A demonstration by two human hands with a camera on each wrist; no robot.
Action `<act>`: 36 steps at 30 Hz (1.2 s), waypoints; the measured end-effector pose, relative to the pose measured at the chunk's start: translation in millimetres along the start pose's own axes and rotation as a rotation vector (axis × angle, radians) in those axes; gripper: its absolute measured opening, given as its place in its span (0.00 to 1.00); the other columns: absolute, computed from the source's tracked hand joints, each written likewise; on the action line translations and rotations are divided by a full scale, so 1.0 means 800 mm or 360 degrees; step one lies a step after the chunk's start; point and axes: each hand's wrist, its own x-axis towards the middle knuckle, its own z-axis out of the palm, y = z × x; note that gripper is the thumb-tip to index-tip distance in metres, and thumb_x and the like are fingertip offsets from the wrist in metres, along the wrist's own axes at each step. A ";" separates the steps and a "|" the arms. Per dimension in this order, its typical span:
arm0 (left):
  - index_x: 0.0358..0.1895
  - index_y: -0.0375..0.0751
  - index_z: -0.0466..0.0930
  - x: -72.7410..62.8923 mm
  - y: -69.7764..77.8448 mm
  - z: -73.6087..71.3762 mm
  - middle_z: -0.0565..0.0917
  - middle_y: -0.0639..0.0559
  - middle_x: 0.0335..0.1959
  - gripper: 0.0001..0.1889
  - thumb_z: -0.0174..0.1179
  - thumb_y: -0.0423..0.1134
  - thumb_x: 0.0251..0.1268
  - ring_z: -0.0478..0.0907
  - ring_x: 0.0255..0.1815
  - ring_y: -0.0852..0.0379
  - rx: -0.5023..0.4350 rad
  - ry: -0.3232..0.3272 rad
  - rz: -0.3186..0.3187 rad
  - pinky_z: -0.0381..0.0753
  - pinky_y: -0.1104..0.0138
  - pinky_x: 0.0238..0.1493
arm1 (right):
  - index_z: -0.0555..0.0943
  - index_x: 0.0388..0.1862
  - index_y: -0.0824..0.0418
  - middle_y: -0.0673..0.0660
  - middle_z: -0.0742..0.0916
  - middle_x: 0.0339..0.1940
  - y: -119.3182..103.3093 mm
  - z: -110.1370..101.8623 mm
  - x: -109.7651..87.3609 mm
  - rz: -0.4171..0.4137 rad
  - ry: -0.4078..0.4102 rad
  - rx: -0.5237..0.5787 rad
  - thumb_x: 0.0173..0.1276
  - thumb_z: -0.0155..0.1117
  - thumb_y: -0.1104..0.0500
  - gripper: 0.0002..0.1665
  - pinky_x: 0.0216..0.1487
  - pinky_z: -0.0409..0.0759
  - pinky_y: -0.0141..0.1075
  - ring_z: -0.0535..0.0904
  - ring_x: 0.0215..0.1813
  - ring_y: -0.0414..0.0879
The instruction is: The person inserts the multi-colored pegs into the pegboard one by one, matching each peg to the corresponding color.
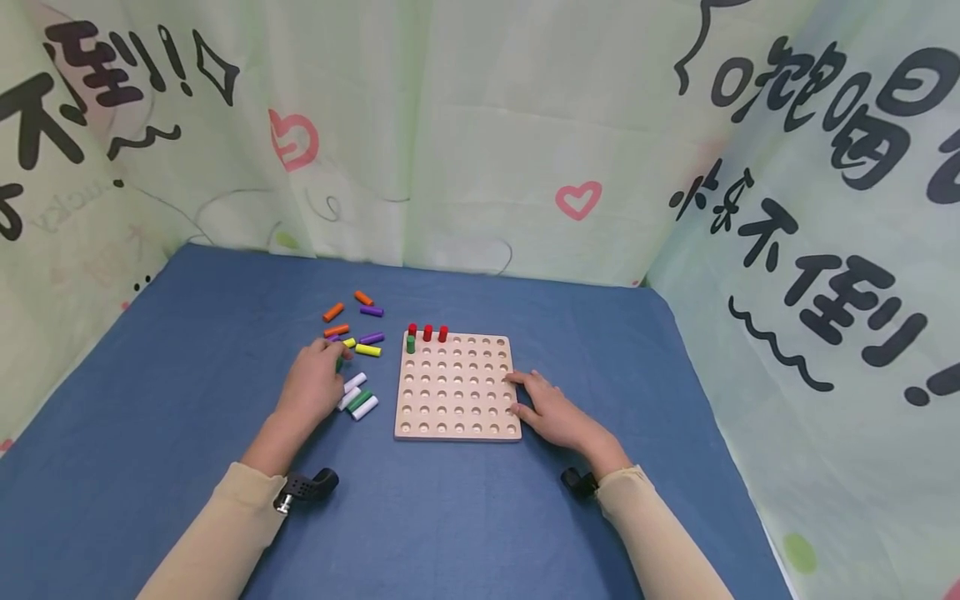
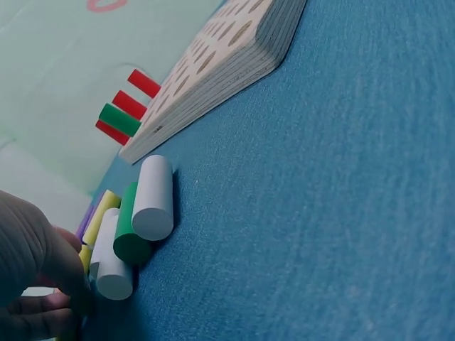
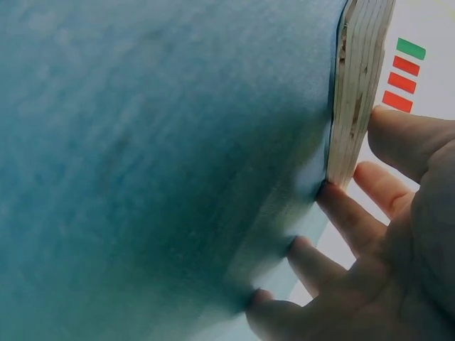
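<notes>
A wooden pegboard [image 1: 453,387] with rows of round holes lies on the table. Three red pegs [image 1: 427,333] stand in its back row at the left, and one green peg [image 1: 410,344] is upright just in front of them. To the board's left, my left hand [image 1: 311,383] pinches another green peg [image 1: 339,364], mostly covered by the fingers. Close by it lie several white pegs [image 2: 153,195] and a loose green peg [image 2: 131,227]. My right hand [image 1: 553,412] rests at the board's right edge, fingers spread and fairly straight, with thumb and fingertips touching the wood.
Beyond the left hand, orange pegs [image 1: 333,312], purple pegs [image 1: 371,311] and yellow pegs [image 1: 367,350] lie scattered on the blue tablecloth [image 1: 480,517]. A printed curtain [image 1: 480,142] hangs behind the table and along its sides.
</notes>
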 end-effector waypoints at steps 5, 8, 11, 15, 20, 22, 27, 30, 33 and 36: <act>0.55 0.34 0.81 -0.001 0.003 0.001 0.77 0.32 0.58 0.16 0.57 0.23 0.67 0.75 0.57 0.35 0.0018 -0.0026 -0.0029 0.77 0.43 0.57 | 0.66 0.79 0.56 0.63 0.69 0.80 -0.002 -0.003 -0.001 -0.0002 0.0059 -0.0105 0.81 0.58 0.49 0.33 0.78 0.59 0.63 0.59 0.82 0.65; 0.56 0.34 0.81 -0.002 0.003 0.002 0.77 0.32 0.59 0.16 0.56 0.23 0.68 0.75 0.57 0.35 0.0014 -0.0018 -0.0029 0.77 0.43 0.58 | 0.70 0.77 0.51 0.62 0.72 0.78 -0.003 -0.005 -0.002 0.0032 0.0105 -0.0182 0.79 0.60 0.46 0.32 0.74 0.64 0.64 0.63 0.79 0.66; 0.57 0.33 0.81 -0.001 0.004 0.003 0.77 0.31 0.59 0.16 0.55 0.23 0.68 0.75 0.58 0.34 0.0011 -0.0012 -0.0028 0.77 0.42 0.59 | 0.71 0.77 0.47 0.63 0.72 0.77 -0.003 -0.007 -0.004 0.0063 0.0118 -0.0219 0.78 0.62 0.45 0.31 0.71 0.66 0.67 0.63 0.78 0.68; 0.58 0.33 0.81 0.001 0.006 0.004 0.78 0.30 0.57 0.17 0.55 0.23 0.67 0.75 0.56 0.34 0.0030 -0.0031 -0.0033 0.77 0.42 0.59 | 0.71 0.77 0.44 0.63 0.72 0.76 -0.004 -0.013 -0.005 0.0086 0.0093 -0.0217 0.78 0.62 0.45 0.31 0.69 0.69 0.66 0.64 0.77 0.67; 0.60 0.35 0.81 0.005 0.015 0.003 0.78 0.32 0.57 0.20 0.54 0.23 0.67 0.77 0.55 0.34 0.0017 -0.0047 -0.0019 0.78 0.42 0.58 | 0.72 0.76 0.44 0.64 0.72 0.76 -0.005 -0.018 -0.004 0.0119 0.0061 -0.0229 0.77 0.63 0.47 0.30 0.68 0.71 0.63 0.66 0.76 0.66; 0.60 0.37 0.82 0.007 0.022 0.003 0.78 0.32 0.59 0.20 0.55 0.23 0.67 0.77 0.55 0.35 -0.0017 -0.0039 0.0001 0.79 0.42 0.59 | 0.72 0.76 0.44 0.64 0.71 0.76 -0.006 -0.018 -0.003 0.0127 0.0056 -0.0238 0.77 0.63 0.48 0.30 0.68 0.71 0.63 0.66 0.76 0.67; 0.60 0.40 0.82 0.013 0.036 0.004 0.78 0.36 0.58 0.19 0.57 0.24 0.69 0.79 0.54 0.38 -0.0104 -0.0029 0.0085 0.81 0.44 0.58 | 0.72 0.76 0.45 0.65 0.72 0.76 -0.007 -0.018 -0.003 0.0137 0.0060 -0.0246 0.77 0.63 0.48 0.30 0.68 0.71 0.63 0.67 0.76 0.67; 0.59 0.40 0.82 0.016 0.043 0.004 0.78 0.38 0.56 0.18 0.57 0.24 0.69 0.79 0.52 0.42 -0.0157 -0.0014 0.0162 0.83 0.48 0.55 | 0.72 0.76 0.44 0.65 0.72 0.75 -0.007 -0.018 -0.002 0.0137 0.0066 -0.0247 0.76 0.64 0.48 0.30 0.67 0.72 0.63 0.68 0.75 0.67; 0.57 0.40 0.82 0.019 0.050 0.005 0.78 0.39 0.54 0.17 0.57 0.24 0.69 0.79 0.48 0.43 -0.0212 0.0026 0.0249 0.83 0.50 0.51 | 0.72 0.75 0.44 0.65 0.72 0.75 -0.008 -0.018 -0.001 0.0139 0.0071 -0.0238 0.76 0.64 0.48 0.30 0.67 0.72 0.63 0.68 0.74 0.67; 0.56 0.39 0.81 0.021 0.056 0.004 0.77 0.40 0.53 0.15 0.57 0.24 0.69 0.78 0.44 0.44 -0.0260 0.0068 0.0317 0.83 0.52 0.48 | 0.72 0.76 0.44 0.65 0.72 0.75 -0.010 -0.018 -0.001 0.0143 0.0068 -0.0232 0.76 0.64 0.48 0.30 0.66 0.72 0.63 0.68 0.74 0.67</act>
